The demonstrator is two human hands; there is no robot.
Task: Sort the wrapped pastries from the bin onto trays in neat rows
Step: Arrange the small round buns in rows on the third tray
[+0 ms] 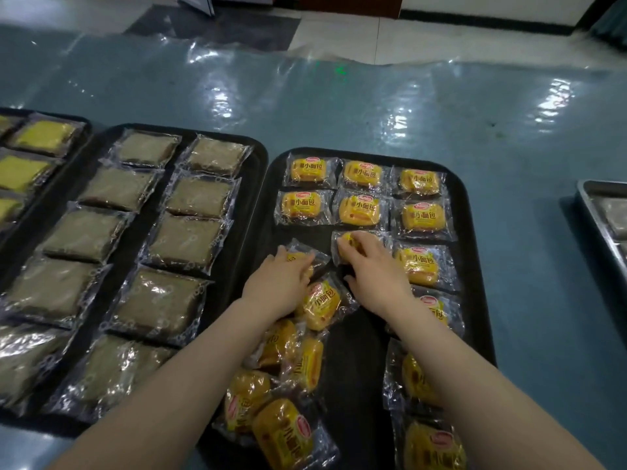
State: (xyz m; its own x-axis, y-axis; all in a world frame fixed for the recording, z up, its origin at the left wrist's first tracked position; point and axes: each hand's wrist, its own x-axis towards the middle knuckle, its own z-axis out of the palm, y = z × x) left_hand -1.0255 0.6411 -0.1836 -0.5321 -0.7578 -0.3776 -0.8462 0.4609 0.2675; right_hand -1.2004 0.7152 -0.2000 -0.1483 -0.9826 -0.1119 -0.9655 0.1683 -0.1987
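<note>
A black tray [471, 239] in front of me holds small yellow wrapped buns. Two full rows [359, 195] lie straight at its far end, and more run down its right side. My left hand [281, 283] is shut on a wrapped bun [310, 257] at the left of the third row. My right hand [373, 266] grips another wrapped bun [346, 244] in the middle of that row. A loose pile of yellow buns [288, 374] lies unsorted at the tray's near left, under my left forearm.
A second black tray [251, 205] to the left carries two columns of brown wrapped cakes [190, 242]. Further left, another tray holds yellow cakes [30, 154]. A metal tray [587, 205] pokes in at the right edge. Shiny plastic covers the blue table [373, 106].
</note>
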